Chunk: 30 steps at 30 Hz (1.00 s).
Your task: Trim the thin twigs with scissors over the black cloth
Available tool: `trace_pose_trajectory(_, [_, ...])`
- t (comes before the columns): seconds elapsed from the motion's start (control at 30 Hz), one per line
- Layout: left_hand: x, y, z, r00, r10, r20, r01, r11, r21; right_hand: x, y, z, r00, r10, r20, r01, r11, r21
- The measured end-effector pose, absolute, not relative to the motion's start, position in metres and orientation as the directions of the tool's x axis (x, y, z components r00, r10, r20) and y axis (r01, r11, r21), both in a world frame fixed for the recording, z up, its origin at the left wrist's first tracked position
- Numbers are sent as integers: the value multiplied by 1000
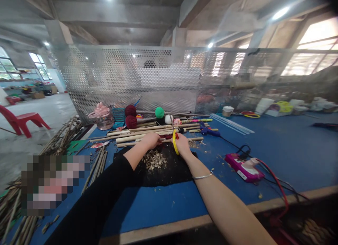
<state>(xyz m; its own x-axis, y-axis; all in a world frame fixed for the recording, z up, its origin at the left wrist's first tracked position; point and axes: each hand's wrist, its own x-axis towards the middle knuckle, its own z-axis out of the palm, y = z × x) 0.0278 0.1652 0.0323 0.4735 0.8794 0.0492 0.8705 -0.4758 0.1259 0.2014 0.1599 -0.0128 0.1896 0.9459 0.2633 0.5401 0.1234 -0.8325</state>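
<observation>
In my right hand (181,144) is a pair of scissors with yellow handles (174,146); its blades point up and away from me. My left hand (151,140) is closed, fingertips pinched together next to some dark red material (167,136) between the hands. What those fingertips hold is too small to make out. Below the hands, a pile of pale shavings (155,160) lies on a black cloth (169,176). Just beyond, peeled sticks (129,140) lie crosswise on the blue tabletop (155,206).
Dark red yarn balls (130,121), a green ball (159,112) and a clear jar (104,121) stand at the back before a perforated screen (111,72). A blue glue gun (210,130) and a magenta power strip (244,168) with cords lie right. Bundled twigs (98,164) lie left.
</observation>
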Motion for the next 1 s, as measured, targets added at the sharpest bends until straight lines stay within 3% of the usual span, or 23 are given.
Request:
trace_pose_trajectory(0.2, [37, 178, 27, 609, 790, 66, 793, -610, -17, 207, 164, -11, 238, 930, 279, 514, 123, -849])
trace_pose_trajectory(0.43, [40, 181, 25, 543, 838, 56, 838, -545, 26, 209, 164, -9, 250, 920, 302, 493, 148, -857])
trace_pose_trajectory(0.83, [39, 183, 23, 591, 806, 26, 804, -587, -98, 208, 165, -13, 253, 920, 299, 453, 160, -877])
trace_pose_trajectory(1.0, [37, 184, 23, 602, 798, 32, 797, -598, -87, 210, 167, -16, 255, 919, 300, 441, 166, -882])
